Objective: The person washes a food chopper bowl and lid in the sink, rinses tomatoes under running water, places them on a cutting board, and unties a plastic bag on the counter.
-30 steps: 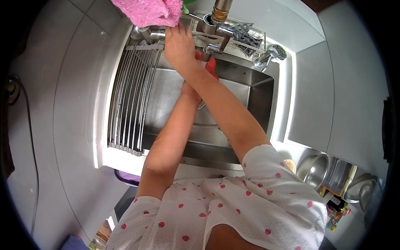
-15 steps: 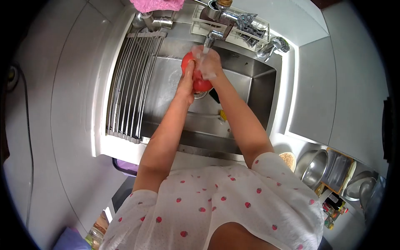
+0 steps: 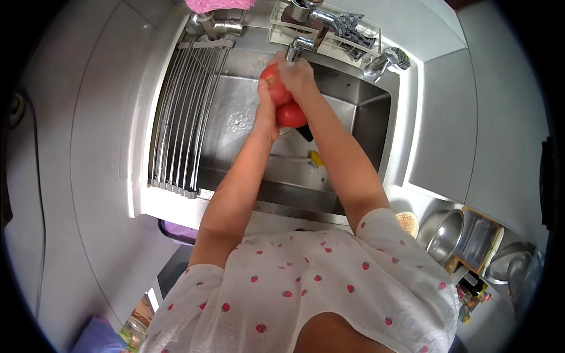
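Under the faucet, my left hand grips red, tomato-like produce from the left and below. My right hand rests on the upper red tomato from the right, wet and blurred by running water. A second red tomato sits just below the first, between my wrists; what supports it is partly hidden. Beneath them is the steel sink, with water splashing on its floor. A dark object and a yellow item lie in the sink.
A roll-up drying rack covers the sink's left side. Behind the sink are a white wire caddy with a dark cloth, and a pink cloth. Metal bowls and a bowl of grains stand at the lower right.
My right hand has come down from near the pink cloth to the tomatoes under the faucet. Both hands now hold them in running water, and their position has turned slightly.
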Action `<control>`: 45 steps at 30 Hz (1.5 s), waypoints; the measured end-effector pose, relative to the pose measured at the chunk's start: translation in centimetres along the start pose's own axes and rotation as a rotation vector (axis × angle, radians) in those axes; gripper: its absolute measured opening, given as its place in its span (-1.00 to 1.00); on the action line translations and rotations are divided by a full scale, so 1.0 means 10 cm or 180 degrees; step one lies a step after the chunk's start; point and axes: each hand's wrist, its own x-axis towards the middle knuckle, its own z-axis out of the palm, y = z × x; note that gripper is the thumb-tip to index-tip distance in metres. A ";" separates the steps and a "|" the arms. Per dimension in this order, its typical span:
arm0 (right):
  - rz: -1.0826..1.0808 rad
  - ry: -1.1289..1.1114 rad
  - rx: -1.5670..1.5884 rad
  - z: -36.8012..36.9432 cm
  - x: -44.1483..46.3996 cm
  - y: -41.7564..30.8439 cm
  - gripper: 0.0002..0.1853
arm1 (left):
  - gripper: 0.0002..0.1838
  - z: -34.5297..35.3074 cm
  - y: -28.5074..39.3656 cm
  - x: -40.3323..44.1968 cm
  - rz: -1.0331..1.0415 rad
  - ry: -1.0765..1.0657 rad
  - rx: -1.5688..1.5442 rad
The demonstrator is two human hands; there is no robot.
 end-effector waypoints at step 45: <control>-0.0453 -0.0280 -0.0786 -0.57 -0.68 -0.01 -0.38 | -0.49 0.16 0.07 0.42 0.0807 0.0210 0.0781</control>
